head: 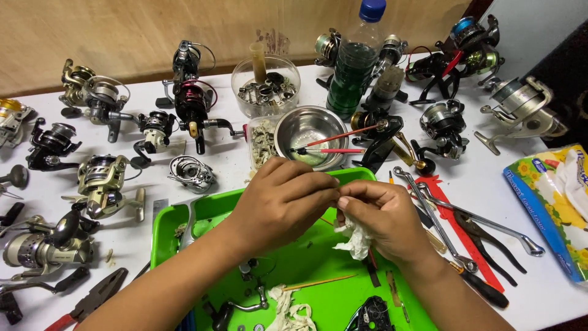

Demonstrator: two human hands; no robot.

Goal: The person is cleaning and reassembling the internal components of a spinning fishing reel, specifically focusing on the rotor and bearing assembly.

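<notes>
Both my hands meet over a green tray (184,214). My right hand (383,220) is closed around a crumpled white tissue (354,239). My left hand (285,199) has its fingers pinched together against the right hand's fingertips; whatever small part sits between them is hidden. In the tray below lie a metal handle piece (245,303), used tissue scraps (291,312), a thin wooden stick (318,283) and a black reel body (370,315).
Several fishing reels (104,181) cover the white table. Behind the tray stand a steel bowl (306,132) with brushes, a clear tub of parts (265,86) and a green-filled bottle (352,61). Wrenches (441,224) and pliers (490,242) lie right; a tissue pack (551,202) far right.
</notes>
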